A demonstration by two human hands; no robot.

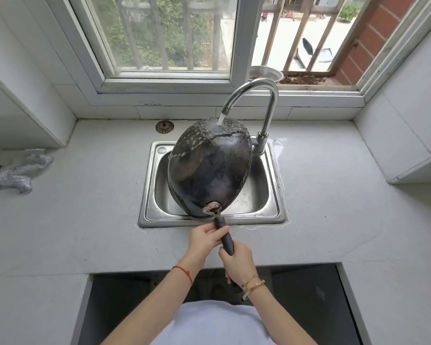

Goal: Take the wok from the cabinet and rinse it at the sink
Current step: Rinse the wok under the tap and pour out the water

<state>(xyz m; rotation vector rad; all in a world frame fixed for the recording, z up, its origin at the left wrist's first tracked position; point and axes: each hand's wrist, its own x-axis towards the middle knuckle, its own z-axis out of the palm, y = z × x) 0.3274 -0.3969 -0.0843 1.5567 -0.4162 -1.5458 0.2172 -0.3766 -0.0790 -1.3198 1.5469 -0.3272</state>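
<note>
Both hands are on the one dark handle (225,236), nearest of all to the person in the white top. Her left hand (207,239) has its fingers curled round the handle's upper part, thumb laid across it; the right hand (237,260) has its fingers wrapped closed around the lower end. A red string circles the left wrist and gold bangles (253,286) the right. Below the arms the counter (85,220) is cut away into a dark recess, its front edge running just under the hands.

Beyond that edge lies the steel sink (271,200), set into the pale counter with a narrow rim all round. The wok (209,168) is held over it bottom-up and tilted, its blackened underside facing the room, its near rim down by the sink's front wall and its far rim raised under the spout. It covers most of the basin (only the right part of the bowl shows bare).

Water falls from the curved faucet (259,95) onto the wok's far edge and beads across the upper left. The faucet's base (260,143) stands just beside the wok's right side, close enough to hem it in there. A wet patch shines on the counter to the right of it.

Left of the sink the counter runs wide to a crumpled grey cloth (18,170) near the wall; a round drain strainer (164,127) lies behind the sink's left corner. Farthest off, a metal bowl (266,73) sits on the sill of the barred window (169,46).
</note>
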